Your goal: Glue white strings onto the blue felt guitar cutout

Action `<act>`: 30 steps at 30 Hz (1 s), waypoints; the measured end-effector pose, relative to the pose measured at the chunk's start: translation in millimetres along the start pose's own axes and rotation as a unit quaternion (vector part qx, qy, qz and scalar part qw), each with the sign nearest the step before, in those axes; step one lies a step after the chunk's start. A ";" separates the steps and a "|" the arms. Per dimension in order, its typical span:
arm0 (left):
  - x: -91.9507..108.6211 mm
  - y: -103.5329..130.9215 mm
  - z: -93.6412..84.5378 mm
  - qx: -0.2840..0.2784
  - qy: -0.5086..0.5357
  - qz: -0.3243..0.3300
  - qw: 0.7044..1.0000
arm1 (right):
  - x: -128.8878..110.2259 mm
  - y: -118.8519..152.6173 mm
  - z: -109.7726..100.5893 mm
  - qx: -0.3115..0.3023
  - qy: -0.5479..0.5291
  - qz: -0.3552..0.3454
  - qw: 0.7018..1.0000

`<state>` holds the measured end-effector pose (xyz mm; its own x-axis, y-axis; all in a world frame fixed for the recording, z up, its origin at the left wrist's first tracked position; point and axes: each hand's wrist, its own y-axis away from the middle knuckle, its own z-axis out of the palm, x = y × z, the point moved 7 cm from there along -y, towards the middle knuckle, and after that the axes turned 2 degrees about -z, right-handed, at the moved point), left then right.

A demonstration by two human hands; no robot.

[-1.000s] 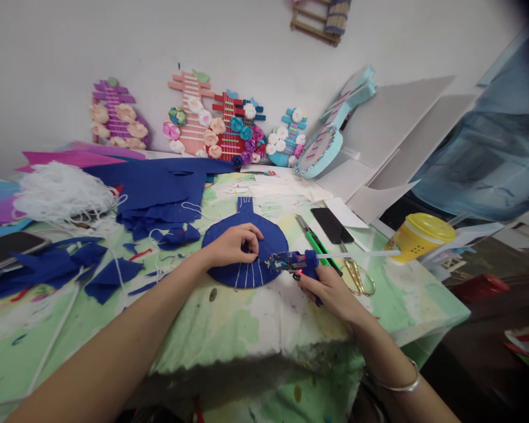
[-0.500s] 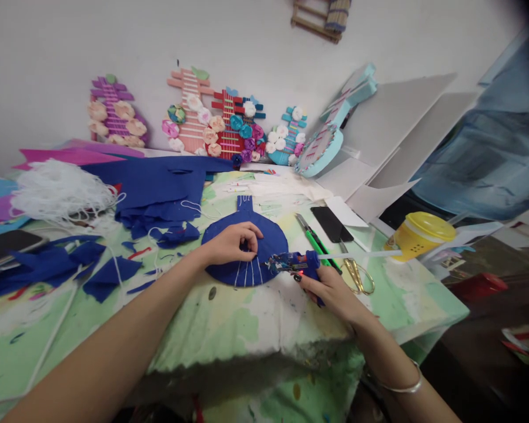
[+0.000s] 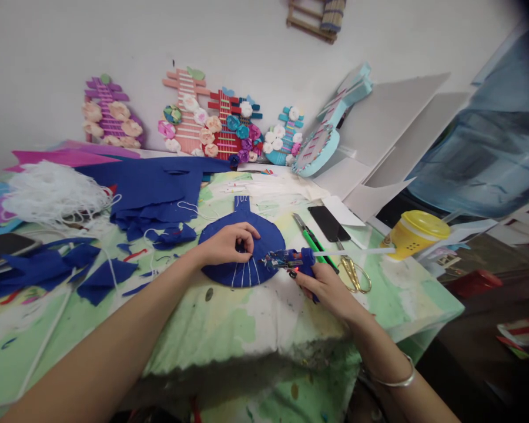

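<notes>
A round, blue felt-covered piece [image 3: 268,232] with a short neck lies flat on the table, shaped like a small stringed instrument. Several white strings [image 3: 242,275] fan out over its lower part, and short white loops mark the neck's end. Over the piece, my left hand [image 3: 231,242] pinches the upper end of the rightmost string between thumb and finger. My right hand [image 3: 324,285] is wrapped around a blue glue gun [image 3: 306,258]. The gun's nozzle points left, close to the left fingertips, and a long, whitish glue stick [image 3: 357,252] sticks out of its back.
Right of the piece lie a green utility knife [image 3: 311,238], a black phone [image 3: 328,223] and gold-handled scissors [image 3: 355,276]. A yellow-lidded tub [image 3: 417,235] stands further right. White yarn [image 3: 55,194] and blue felt scraps [image 3: 156,188] cover the left side. Decorated instrument shapes [image 3: 224,126] lean along the wall.
The view has shifted slightly, so everything sits a little further left. My left fingertips have edged slightly away from the glue gun's nozzle; both grips look the same.
</notes>
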<state>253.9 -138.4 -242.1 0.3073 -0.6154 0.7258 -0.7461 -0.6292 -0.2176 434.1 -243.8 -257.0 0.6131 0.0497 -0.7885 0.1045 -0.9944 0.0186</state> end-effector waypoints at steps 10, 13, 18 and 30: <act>1.6 0.4 -1.0 0.001 0.002 -0.005 1.000 | -1.6 -1.0 -0.5 -0.010 0.008 -0.008 1.000; 2.0 0.6 -1.3 0.001 0.004 -0.002 1.000 | -0.8 2.8 -2.5 -0.015 0.022 -0.001 1.000; 1.4 -0.5 -1.8 0.003 0.005 -0.005 1.000 | 3.9 8.9 -2.8 -0.025 -0.002 0.009 1.000; 0.1 -3.2 3.1 0.028 0.018 -0.022 0.999 | 14.3 13.3 -5.6 0.024 -0.095 0.011 0.995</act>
<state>258.2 -137.9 -243.3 0.3178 -0.5697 0.7579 -0.6977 -0.6817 -0.2200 448.7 -255.9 -264.6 0.4546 0.0133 -0.8906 0.0521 -0.9986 0.0117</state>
